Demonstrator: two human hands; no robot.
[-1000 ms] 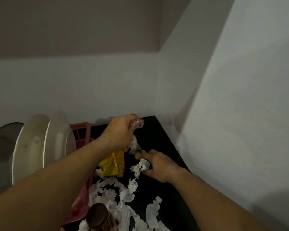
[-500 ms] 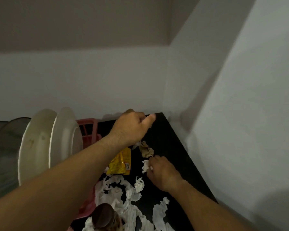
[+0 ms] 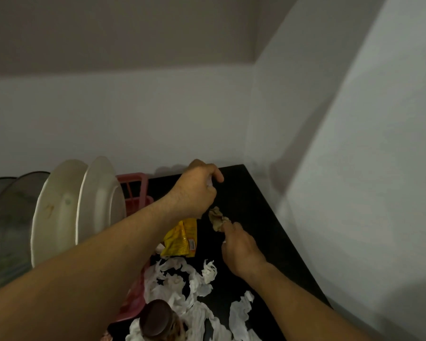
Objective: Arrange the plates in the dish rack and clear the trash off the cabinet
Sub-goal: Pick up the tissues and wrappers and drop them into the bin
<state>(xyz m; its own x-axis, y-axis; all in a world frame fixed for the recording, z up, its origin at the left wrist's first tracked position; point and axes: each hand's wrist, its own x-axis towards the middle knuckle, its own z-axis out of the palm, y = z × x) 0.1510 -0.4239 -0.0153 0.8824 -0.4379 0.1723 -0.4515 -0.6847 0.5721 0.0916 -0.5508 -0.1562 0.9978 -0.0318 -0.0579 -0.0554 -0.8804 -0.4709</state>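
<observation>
Two white plates [image 3: 99,205] stand upright in the pink dish rack [image 3: 134,188] at the left. Torn white tissue pieces [image 3: 182,286] and a yellow wrapper [image 3: 181,239] lie on the black cabinet top [image 3: 256,212]. My left hand [image 3: 197,190] is curled over the far part of the cabinet, with a bit of white trash showing inside its fingers. My right hand [image 3: 236,244] pinches a crumpled brownish wad [image 3: 217,217] with its fingertips; a scrap of white tissue shows under the hand.
A grey pot lid [image 3: 10,217] leans in the rack left of the plates. A brown-lidded jar [image 3: 156,318] stands at the near edge among the tissue. White walls close in behind and to the right of the cabinet.
My right hand picked up a white tissue piece and moved forward to the brownish wad. My left hand stayed curled on its trash, drifting slightly. The camera shifted a little.
</observation>
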